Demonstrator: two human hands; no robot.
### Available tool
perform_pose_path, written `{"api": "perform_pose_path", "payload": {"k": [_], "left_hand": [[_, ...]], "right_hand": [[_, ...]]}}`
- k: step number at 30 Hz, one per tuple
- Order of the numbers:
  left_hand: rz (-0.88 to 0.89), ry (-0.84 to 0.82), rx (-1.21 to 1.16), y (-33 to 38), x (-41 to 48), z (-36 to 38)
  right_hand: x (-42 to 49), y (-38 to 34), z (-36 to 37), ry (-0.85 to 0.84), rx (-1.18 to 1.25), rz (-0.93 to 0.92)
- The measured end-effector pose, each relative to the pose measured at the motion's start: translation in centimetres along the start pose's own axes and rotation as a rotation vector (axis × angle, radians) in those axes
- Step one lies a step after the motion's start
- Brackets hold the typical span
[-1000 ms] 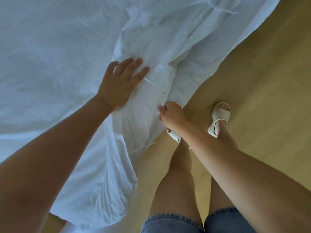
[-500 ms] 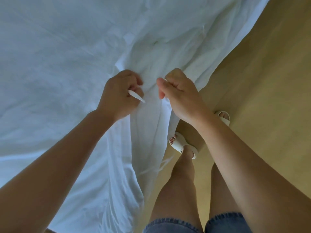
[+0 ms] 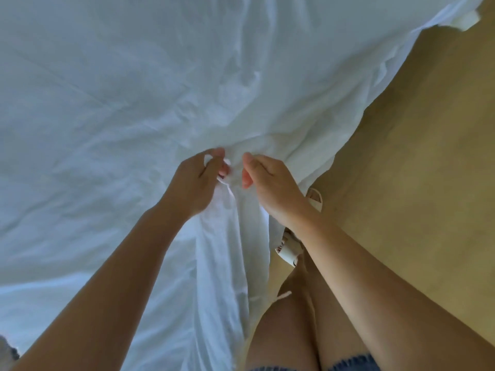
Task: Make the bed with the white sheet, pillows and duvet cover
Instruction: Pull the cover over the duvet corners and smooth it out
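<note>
Wooden floor [image 3: 417, 162], tan, fills the side beyond the hanging edge of the duvet cover [image 3: 112, 108]; the cover itself is white, creased, and spread over most of the view.

Duvet cover: its edge runs diagonally, and a bunched fold of it drops down toward the person's legs. A loose corner or tab of white cloth [image 3: 467, 20] sticks out at the far end of that edge, over the floor.

Left hand [image 3: 197, 180]: resting at the gathered part of the duvet cover near its edge, fingers curled, pinching a thin white tie strip [image 3: 226, 187]. The strip loops round the fingertips and trails down onto the cover just below the hand.

Right hand [image 3: 270, 183]: just beside the left hand, on the floor side of it, apart from it by a small gap. Fingers curled in, thumb and forefinger brought together against the duvet cover. Whether they pinch a second tie or only the cloth cannot be told; blur at the fingertips.

Another short white tie [image 3: 281, 295] hangs off the fold's lower end, against the knee.

Beyond the cover's edge, on the floor: one white sandal [image 3: 288, 249], partly hidden by the right forearm. Denim shorts [image 3: 351, 364] hem visible nearest the camera.
</note>
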State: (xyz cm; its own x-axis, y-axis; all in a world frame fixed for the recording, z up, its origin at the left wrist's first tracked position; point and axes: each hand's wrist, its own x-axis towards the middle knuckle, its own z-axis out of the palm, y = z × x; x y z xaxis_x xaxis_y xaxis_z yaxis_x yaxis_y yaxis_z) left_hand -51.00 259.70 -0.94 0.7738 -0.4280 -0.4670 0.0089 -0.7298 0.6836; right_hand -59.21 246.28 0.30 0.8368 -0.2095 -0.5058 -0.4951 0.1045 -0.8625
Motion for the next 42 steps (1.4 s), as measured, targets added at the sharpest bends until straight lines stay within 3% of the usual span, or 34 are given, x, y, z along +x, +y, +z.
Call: {"api": "perform_pose_path", "payload": {"k": [3, 6, 10, 12, 15, 18, 21, 24, 32, 34, 38, 40, 42], "left_hand": [[-0.091, -0.034, 0.101, -0.2, 1.2, -0.8], [-0.236, 0.045, 0.01, 0.2, 2.8, -2.6], [-0.325, -0.175, 0.005, -0.4, 4.0, -2.7], [-0.314, -0.237, -0.02, -0.6, 4.0, -2.0], [-0.273, -0.299, -0.09, -0.1, 3.9, -1.7], [-0.241, -0.327, -0.113, 0.1, 4.0, -1.8], [-0.156, -0.422, -0.013, 1.0, 4.3, -2.4], [-0.028, -0.529, 0.137, 2.5, 4.6, -2.6], [0.107, -0.886, 0.235, 7.1, 5.2, -2.3], [0.117, -0.896, 0.348, 7.6, 5.6, -1.7], [0.142, -0.742, 0.474, 7.3, 5.5, -0.1], [0.158, -0.673, 0.405, 6.6, 5.0, 0.2], [0.159, -0.685, 0.292, 5.8, 4.6, 0.2]], "right_hand": [[-0.8, -1.2, 0.3, 0.011, 0.152, -0.075], [-1.4, -2.3, 0.0, -0.07, 0.195, -0.105], [2.0, -1.3, -0.5, -0.087, 0.298, 0.202], [3.7, -0.6, 0.1, -0.12, 0.294, 0.26], [4.5, 0.2, 1.6, -0.151, 0.2, 0.116], [4.6, 1.2, 3.1, -0.142, -0.069, -0.014], [4.7, 1.6, 3.9, -0.116, -0.333, -0.14], [4.0, 1.4, 4.3, -0.035, -0.375, -0.202], [0.0, 3.0, 3.0, 0.354, -0.075, -0.252], [-0.7, 3.6, 3.0, 0.394, -0.049, -0.225], [-0.9, 4.1, 2.9, 0.548, 0.112, -0.095], [-0.3, 3.6, 2.2, 0.511, 0.225, 0.039], [0.3, 3.4, 0.8, 0.305, 0.364, 0.181]]}}
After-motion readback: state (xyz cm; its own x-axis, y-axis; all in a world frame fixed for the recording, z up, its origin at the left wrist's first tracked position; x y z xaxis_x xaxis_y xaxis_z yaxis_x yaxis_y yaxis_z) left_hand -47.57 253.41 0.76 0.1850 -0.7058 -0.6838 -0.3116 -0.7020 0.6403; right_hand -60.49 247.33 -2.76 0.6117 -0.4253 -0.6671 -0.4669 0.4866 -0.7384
